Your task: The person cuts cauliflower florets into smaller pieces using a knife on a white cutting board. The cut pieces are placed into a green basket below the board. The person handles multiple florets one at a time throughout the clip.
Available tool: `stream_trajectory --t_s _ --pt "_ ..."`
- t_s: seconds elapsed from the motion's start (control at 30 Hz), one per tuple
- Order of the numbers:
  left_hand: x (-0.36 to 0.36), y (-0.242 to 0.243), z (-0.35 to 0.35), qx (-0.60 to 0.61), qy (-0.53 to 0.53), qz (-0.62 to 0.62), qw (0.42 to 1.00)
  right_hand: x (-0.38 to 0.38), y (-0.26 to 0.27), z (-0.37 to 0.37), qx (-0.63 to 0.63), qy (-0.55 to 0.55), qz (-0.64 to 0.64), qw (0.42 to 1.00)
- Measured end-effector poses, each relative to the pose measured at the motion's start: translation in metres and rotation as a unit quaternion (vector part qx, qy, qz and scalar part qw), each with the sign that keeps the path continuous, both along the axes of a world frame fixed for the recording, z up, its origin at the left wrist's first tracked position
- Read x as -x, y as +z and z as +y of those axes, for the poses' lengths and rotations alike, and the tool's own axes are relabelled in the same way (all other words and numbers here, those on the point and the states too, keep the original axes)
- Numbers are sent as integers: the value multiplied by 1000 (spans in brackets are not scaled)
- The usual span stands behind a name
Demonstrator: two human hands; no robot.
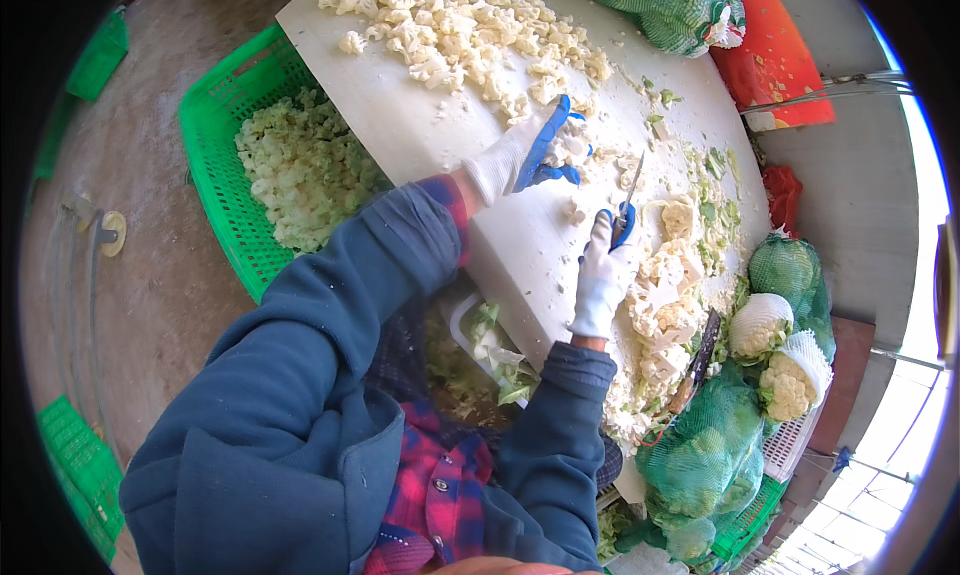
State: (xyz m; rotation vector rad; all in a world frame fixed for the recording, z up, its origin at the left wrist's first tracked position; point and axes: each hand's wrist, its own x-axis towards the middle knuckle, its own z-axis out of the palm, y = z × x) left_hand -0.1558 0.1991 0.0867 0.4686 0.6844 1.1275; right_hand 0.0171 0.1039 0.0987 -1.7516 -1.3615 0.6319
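Note:
My left hand (pixel 534 155), in a white knit glove with a blue-coated palm, cups cauliflower florets (pixel 568 144) over the white table (pixel 517 252). The thumb and fingers curl around the pieces. My right hand (pixel 606 267), gloved the same way, grips a knife (pixel 634 181) with its narrow blade pointing to the far side of the table. A large heap of cut florets (pixel 465 35) covers the far left of the tabletop. Beside my right hand lies a pile of cauliflower pieces (pixel 664 297), with leaf scraps (pixel 712 215) along its outer side.
A green plastic basket (pixel 217 222) full of florets stands left of the table. Green mesh bags of cauliflower (pixel 705 440) lie at the right, near net-wrapped cauliflower heads (pixel 791 387). Another dark-bladed knife (pixel 701 357) rests there. A white bin (pixel 461 320) with leaves sits below the table edge.

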Motion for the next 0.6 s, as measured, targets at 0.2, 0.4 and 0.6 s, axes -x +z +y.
stream_trajectory --t_s 0.2,0.4,0.6 --pt "-6 1 -6 -23 -43 114 992 -13 50 -29 110 137 16 984" --pt "-3 7 -13 -37 -96 60 993 -25 51 -24 97 178 -117 972" --pt "-6 8 -18 24 -55 54 997 -21 27 -11 110 153 -76 979"
